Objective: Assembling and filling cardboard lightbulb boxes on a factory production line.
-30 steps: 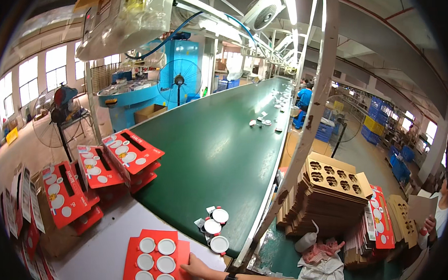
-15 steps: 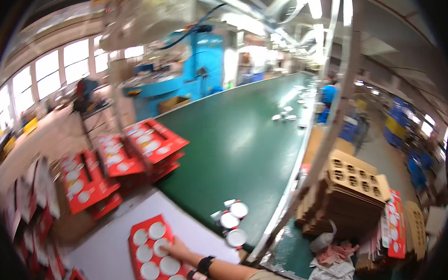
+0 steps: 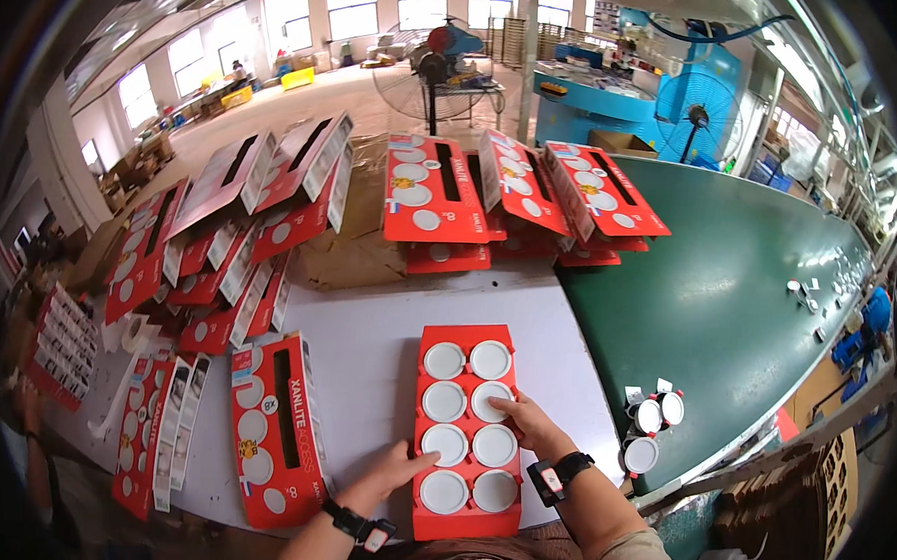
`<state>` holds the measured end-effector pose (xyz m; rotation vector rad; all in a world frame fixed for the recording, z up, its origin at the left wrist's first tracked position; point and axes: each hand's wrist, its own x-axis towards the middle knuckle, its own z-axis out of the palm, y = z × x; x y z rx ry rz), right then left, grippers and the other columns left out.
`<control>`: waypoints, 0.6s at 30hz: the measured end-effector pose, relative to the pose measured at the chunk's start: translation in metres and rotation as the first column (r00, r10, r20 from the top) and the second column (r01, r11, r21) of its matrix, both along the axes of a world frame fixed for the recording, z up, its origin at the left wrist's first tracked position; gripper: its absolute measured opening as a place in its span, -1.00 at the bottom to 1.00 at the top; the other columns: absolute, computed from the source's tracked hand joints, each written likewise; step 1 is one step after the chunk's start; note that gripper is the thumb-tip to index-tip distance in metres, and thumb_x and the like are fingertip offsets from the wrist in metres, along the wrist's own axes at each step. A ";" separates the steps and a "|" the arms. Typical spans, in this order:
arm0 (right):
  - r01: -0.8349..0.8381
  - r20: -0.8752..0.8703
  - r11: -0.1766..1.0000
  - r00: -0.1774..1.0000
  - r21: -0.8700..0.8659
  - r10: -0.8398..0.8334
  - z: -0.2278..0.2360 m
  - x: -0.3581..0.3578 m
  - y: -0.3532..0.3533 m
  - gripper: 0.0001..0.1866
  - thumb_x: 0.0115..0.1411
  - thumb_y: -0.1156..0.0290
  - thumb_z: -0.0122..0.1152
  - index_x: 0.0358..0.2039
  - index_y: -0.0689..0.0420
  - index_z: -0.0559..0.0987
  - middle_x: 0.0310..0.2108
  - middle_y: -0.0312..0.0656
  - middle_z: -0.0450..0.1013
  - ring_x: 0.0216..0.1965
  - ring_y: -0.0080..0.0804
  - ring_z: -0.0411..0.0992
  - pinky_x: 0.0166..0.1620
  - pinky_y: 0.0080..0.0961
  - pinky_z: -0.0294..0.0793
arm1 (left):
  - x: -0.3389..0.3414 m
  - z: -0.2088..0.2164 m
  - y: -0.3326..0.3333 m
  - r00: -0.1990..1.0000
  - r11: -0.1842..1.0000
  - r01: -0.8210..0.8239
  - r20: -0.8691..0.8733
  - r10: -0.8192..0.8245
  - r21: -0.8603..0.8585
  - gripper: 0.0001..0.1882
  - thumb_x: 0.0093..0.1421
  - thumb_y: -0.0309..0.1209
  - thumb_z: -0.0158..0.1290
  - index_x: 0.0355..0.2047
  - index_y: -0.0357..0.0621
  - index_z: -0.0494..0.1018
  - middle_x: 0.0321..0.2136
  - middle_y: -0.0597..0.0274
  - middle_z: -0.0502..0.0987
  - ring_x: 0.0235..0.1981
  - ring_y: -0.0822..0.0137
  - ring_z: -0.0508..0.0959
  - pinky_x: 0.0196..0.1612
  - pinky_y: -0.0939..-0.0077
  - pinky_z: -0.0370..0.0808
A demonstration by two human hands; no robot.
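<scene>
In front of me a red cardboard box (image 3: 466,334) lies on the white table, with two columns of white round discs (image 3: 493,445) set in its face. My left hand (image 3: 398,472) grips its left side, thumb reaching onto a disc in the lower half. Against its right edge, my right hand (image 3: 534,429) is closed on the box, with a finger or thumb on a disc in the upper half. The undersides of both hands are hidden. Left of the box lies a red printed carton sleeve (image 3: 274,428) with a dark slot.
More red sleeves (image 3: 427,194) stand in leaning groups along the table's far side and left. A green conveyor belt (image 3: 715,262) runs off to the right. Several loose white discs (image 3: 644,454) sit on its near corner. Brown cardboard inserts (image 3: 809,496) are stacked at lower right.
My view has swung left, bringing the left-hand sleeves into sight. My left hand has come into view on the box, which now appears straight in front of me. My right hand remains on it.
</scene>
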<state>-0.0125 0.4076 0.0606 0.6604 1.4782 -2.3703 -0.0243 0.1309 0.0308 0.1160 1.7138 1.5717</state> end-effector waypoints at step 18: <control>0.006 -0.011 0.952 1.000 0.306 -0.002 0.016 -0.044 -0.019 -0.36 0.13 0.20 0.39 0.06 0.38 0.38 -0.11 0.05 0.51 -0.18 -0.21 0.57 -0.20 -0.31 0.66 | -0.063 0.008 0.034 0.958 0.947 -0.284 0.004 0.286 0.152 -0.44 0.23 -0.27 0.16 0.16 -0.27 0.31 0.01 0.10 0.49 -0.02 0.27 0.52 -0.01 0.37 0.50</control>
